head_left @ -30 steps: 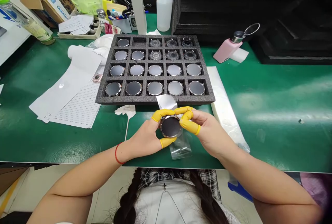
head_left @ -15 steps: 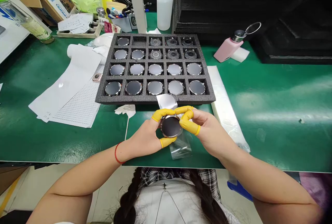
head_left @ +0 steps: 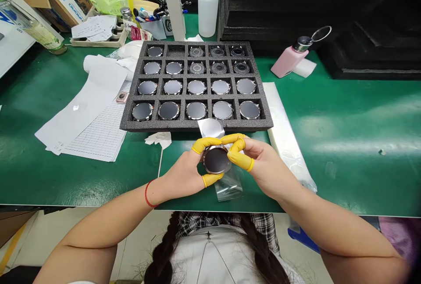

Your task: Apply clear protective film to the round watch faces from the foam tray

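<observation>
Left: lined sheets. Centre, near: left hand, in yellow finger cots, pinches round watch by far and near edges, screen up. Foam tray lies just beyond, clear bag nearer. Right hand: thumb and finger meet at watch's right rim; cannot tell whether they pinch anything. Right, far: pink bottle.

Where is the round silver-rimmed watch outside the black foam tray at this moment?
In the head view, the watch is at centre, just nearer than the tray, held by the left hand, with the right hand at its right edge.
</observation>
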Available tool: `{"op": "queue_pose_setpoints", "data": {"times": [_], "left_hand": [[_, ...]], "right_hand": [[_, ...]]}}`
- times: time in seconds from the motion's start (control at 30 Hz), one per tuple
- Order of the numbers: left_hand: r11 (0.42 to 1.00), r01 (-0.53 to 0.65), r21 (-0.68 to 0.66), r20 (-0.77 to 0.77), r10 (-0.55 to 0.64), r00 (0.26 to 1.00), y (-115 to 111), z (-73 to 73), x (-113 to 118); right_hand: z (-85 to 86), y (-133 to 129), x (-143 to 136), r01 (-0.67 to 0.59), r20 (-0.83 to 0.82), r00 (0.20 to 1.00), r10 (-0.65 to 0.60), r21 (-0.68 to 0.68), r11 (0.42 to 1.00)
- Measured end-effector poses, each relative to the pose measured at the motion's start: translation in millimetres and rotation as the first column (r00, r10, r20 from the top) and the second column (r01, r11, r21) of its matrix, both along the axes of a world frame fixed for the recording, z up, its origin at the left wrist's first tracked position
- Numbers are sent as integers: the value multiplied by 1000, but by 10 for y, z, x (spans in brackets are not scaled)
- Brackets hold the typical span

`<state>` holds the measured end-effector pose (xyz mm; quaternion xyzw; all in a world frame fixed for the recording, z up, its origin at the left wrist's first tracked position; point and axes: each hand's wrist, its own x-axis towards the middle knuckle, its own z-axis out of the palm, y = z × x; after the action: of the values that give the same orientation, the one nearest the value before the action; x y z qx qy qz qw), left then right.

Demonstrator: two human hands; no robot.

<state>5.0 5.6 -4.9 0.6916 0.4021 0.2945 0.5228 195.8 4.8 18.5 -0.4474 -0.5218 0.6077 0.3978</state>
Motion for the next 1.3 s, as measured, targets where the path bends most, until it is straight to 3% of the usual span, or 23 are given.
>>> {"op": "queue_pose_setpoints", "data": {"times": [1.3], "left_hand": [[999,6,32,-7,-5,1000,4,9,-11]], "right_hand": [[1,-8,6,-13,136,991,0,99,995]]}}
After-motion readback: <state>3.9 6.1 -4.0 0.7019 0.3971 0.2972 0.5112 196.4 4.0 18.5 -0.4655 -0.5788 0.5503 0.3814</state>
